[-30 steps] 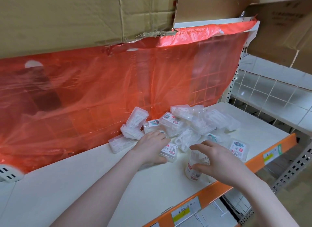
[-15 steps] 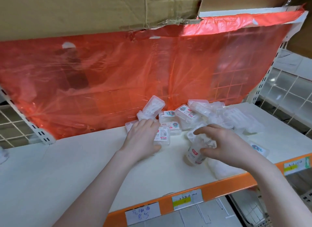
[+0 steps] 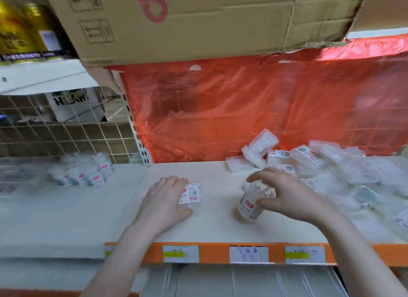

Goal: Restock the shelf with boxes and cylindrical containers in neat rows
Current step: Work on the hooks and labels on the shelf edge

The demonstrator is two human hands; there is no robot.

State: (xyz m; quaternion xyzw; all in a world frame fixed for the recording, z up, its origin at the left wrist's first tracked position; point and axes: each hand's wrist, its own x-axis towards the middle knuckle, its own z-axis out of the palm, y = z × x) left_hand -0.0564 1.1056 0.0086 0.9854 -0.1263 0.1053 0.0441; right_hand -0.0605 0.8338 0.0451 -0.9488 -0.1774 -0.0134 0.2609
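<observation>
Clear plastic cylindrical container (image 3: 251, 202), tilted on the white shelf (image 3: 216, 226), sits in the right hand's (image 3: 284, 195) curled grip; it could topple. Left hand (image 3: 164, 199) seemingly pinches a clear labelled box (image 3: 191, 195). Heaped clear boxes (image 3: 326, 164) may slide.

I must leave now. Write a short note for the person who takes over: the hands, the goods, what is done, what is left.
Left hand holds a clear box flat on the shelf.
Right hand grips a tilted bottle.
Bottles stand grouped at far left.
Loose pile of boxes lies at right rear.
Done: no neat row here.
Left: line up boxes and bottles.
</observation>
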